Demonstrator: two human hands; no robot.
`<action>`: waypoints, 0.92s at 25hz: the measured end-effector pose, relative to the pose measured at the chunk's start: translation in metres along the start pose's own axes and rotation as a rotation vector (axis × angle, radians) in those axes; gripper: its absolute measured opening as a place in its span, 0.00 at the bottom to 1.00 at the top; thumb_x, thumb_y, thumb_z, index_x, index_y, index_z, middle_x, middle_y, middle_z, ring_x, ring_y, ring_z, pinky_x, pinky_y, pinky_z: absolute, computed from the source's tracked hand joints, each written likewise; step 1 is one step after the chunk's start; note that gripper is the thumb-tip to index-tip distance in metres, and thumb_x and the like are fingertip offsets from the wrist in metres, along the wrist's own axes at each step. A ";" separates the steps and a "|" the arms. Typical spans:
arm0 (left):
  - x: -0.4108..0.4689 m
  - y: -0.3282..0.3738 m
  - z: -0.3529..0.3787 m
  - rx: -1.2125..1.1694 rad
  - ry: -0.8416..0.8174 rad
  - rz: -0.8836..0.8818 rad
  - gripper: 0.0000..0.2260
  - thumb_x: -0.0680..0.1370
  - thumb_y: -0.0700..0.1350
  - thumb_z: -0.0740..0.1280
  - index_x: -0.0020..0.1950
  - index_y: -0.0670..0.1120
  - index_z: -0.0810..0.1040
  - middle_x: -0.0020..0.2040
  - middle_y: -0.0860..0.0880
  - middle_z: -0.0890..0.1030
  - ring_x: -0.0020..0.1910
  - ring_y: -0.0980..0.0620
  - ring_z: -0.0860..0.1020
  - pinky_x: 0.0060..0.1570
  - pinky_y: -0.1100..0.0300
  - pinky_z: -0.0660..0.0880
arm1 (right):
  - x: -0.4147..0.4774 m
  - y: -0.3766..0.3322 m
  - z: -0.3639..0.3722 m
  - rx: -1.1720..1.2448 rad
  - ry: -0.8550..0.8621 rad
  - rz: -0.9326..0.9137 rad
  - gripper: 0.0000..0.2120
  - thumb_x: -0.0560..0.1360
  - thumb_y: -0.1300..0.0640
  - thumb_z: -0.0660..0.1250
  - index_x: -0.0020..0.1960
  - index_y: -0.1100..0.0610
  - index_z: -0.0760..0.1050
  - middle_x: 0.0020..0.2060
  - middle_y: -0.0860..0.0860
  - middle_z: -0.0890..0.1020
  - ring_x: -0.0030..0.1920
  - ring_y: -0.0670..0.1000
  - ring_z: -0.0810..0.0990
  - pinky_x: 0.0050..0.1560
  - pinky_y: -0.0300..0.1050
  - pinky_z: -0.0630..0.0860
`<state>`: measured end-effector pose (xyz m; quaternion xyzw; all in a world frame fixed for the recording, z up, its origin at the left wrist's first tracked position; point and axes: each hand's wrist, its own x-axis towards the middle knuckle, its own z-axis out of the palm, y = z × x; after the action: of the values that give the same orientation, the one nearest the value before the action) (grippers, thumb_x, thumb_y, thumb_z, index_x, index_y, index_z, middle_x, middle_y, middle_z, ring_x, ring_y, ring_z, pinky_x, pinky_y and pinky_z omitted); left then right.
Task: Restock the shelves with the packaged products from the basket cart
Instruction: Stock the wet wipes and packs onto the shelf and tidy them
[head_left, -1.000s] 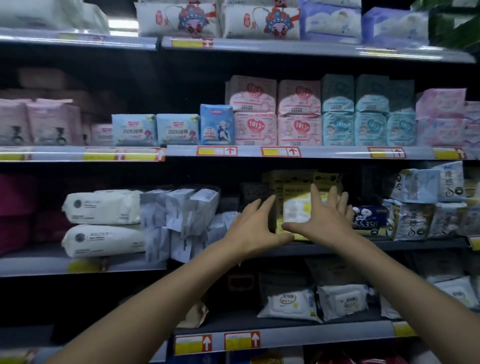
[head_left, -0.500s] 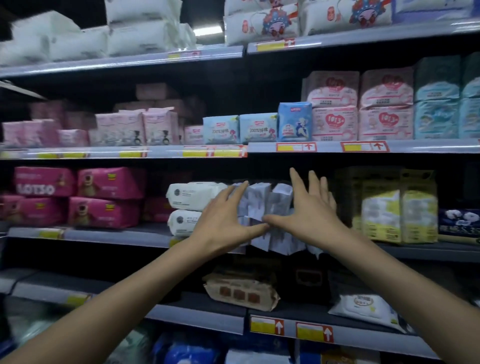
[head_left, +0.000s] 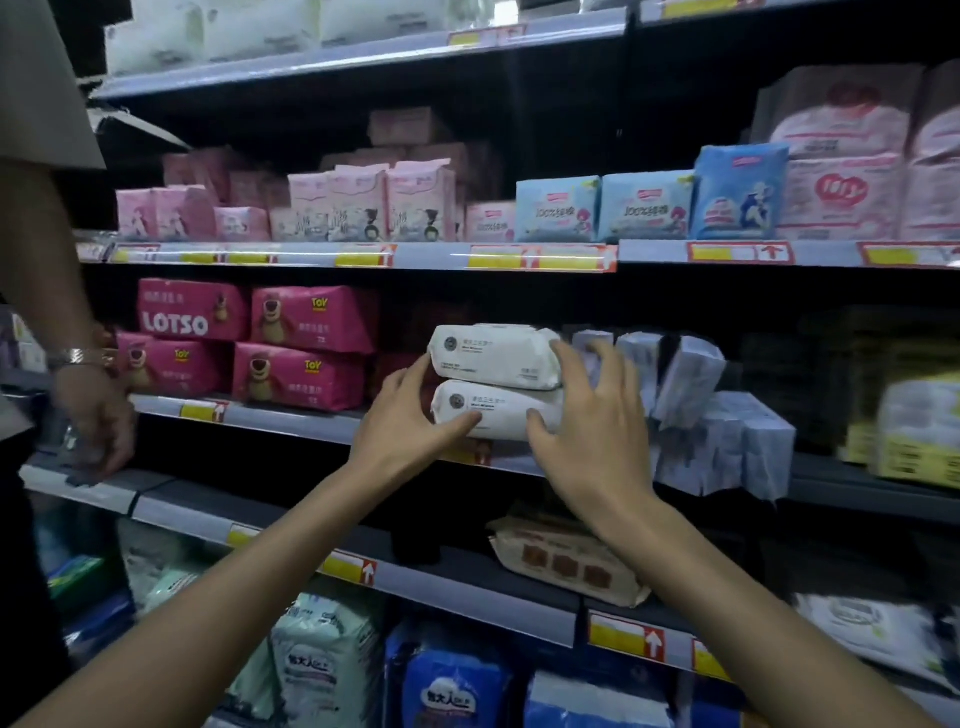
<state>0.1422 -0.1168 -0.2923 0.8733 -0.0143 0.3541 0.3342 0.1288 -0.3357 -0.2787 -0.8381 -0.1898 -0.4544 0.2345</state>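
Could not see the right ends of the top pack (head_left: 496, 356) and lower pack (head_left: 493, 413), covered by the right hand (head_left: 592, 431). Could not read their print. Saw both forearms cut off at the bottom edge, a second person (head_left: 49, 270) at far left. Found the top pack flat on the lower pack, both white and rounded, at frame centre on the shelf (head_left: 291, 422), between pink packs (head_left: 306, 319) and blue packs (head_left: 727, 447). Saw the left hand (head_left: 402, 431) with thumb across the lower pack's front, fingers (head_left: 410, 375) curled round the packs' left ends. Saw the right fingers (head_left: 605, 374) spread and half bent over the top pack, thumb on the lower pack; could not tell grip from touch.
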 end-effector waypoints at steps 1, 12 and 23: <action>0.004 -0.010 0.004 -0.018 0.010 -0.028 0.46 0.72 0.68 0.72 0.84 0.55 0.58 0.80 0.48 0.65 0.78 0.47 0.67 0.72 0.46 0.69 | -0.004 -0.004 0.011 0.042 -0.042 -0.001 0.34 0.75 0.52 0.71 0.78 0.52 0.64 0.73 0.55 0.66 0.74 0.59 0.64 0.70 0.57 0.71; 0.075 -0.021 0.076 -0.321 0.167 -0.216 0.30 0.85 0.63 0.52 0.84 0.52 0.56 0.77 0.43 0.69 0.74 0.41 0.71 0.68 0.45 0.69 | 0.010 -0.015 0.124 0.080 -0.037 0.330 0.50 0.74 0.57 0.68 0.83 0.57 0.38 0.81 0.61 0.48 0.80 0.63 0.53 0.78 0.58 0.60; 0.106 -0.030 0.113 -0.037 0.459 -0.185 0.19 0.86 0.60 0.45 0.65 0.47 0.63 0.61 0.43 0.81 0.53 0.34 0.81 0.45 0.45 0.71 | 0.018 -0.008 0.158 0.060 0.197 0.421 0.50 0.70 0.60 0.66 0.83 0.58 0.41 0.77 0.59 0.62 0.76 0.62 0.60 0.75 0.61 0.64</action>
<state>0.2986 -0.1382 -0.3029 0.7615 0.1355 0.5108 0.3754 0.2400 -0.2384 -0.3370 -0.8034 -0.0004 -0.4694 0.3662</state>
